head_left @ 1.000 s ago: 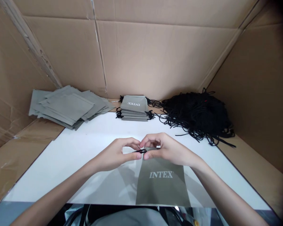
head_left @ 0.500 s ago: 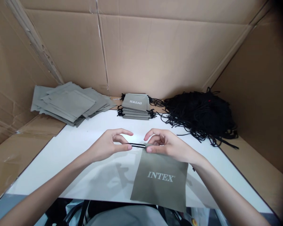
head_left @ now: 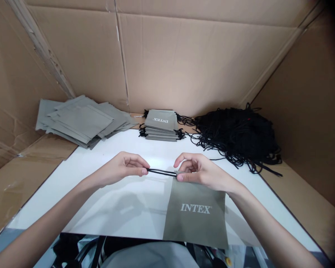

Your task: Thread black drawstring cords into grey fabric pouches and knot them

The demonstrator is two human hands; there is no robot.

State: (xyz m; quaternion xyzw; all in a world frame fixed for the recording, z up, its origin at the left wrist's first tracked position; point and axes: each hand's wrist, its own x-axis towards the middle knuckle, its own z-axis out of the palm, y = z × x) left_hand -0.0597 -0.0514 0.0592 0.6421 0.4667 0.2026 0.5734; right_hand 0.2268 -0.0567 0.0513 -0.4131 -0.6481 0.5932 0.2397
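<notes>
A grey INTEX pouch lies flat on the white tabletop in front of me. A black cord sticks out of its top left corner. My left hand pinches the free end of that cord between thumb and fingers. My right hand pinches the pouch's top edge where the cord comes out, with its other fingers curled above. The cord is stretched taut between the two hands.
A neat stack of corded INTEX pouches sits at the back centre. A loose spread of plain grey pouches lies back left. A heap of black cords fills the back right. Cardboard walls enclose the table.
My left hand has moved left, drawing more black cord out of the pouch. The hands, nearly touching a second ago, are now well apart, and the pouch has shifted slightly right.
</notes>
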